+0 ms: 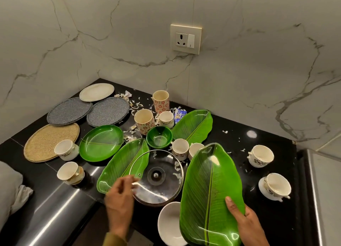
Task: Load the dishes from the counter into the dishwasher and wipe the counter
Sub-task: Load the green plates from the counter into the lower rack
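Note:
My right hand (245,221) grips the near edge of a big green leaf-shaped plate (208,194), lifted and tilted above the black counter (230,140). My left hand (120,196) pinches the rim of an upturned glass pot lid (156,177) in the middle. Under the lid's left side lies a second leaf plate (118,166); a third leaf plate (195,126) lies behind. A round green plate (100,143), a small green bowl (159,136) and a white bowl (168,225) are close by.
Two grey plates (69,110), a cream plate (96,91) and a woven mat (49,142) sit at the left. Several cups (261,155) and patterned mugs (160,101) stand around. Paper scraps litter the counter. Marble walls close the corner; a socket (185,38) is above.

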Tool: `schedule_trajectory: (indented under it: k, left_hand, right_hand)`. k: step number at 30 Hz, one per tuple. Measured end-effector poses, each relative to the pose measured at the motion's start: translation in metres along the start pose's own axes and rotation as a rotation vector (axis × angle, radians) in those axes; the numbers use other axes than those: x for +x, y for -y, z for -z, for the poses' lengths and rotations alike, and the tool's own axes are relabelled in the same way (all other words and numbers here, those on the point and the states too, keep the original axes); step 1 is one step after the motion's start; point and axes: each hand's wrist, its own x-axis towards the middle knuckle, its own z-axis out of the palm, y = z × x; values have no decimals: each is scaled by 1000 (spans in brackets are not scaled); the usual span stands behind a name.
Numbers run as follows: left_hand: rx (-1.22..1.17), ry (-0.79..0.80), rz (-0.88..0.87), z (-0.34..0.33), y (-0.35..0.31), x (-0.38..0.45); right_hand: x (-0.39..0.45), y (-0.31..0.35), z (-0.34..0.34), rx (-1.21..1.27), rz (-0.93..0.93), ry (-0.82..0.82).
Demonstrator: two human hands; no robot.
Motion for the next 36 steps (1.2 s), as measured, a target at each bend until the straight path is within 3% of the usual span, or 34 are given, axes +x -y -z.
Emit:
schedule_trajectory:
  k: [2,4,7,10,22,32,36]
  left_hand:
    - [195,-122,-48,25,15,38]
    - [398,-146,-34,43,31,77]
    - [654,-81,-23,57,54,126]
    - [765,1,35,61,73,152]
    - [615,94,104,77,75,143]
    - [599,-206,-67,109,-7,75]
    - [403,-199,-84,113,-14,60]
  right_hand:
    - [0,4,0,10,-18,-28]
    - [3,3,4,11,-27,-49]
    - [5,6,-1,5,-11,-53]
    - [6,9,-3,-22,-17,-74]
    - [-4,10,-3,-58,-56,-153]
    - [2,5,2,-81,-19,-128]
    - [5,2,-3,-65,-12,-121]
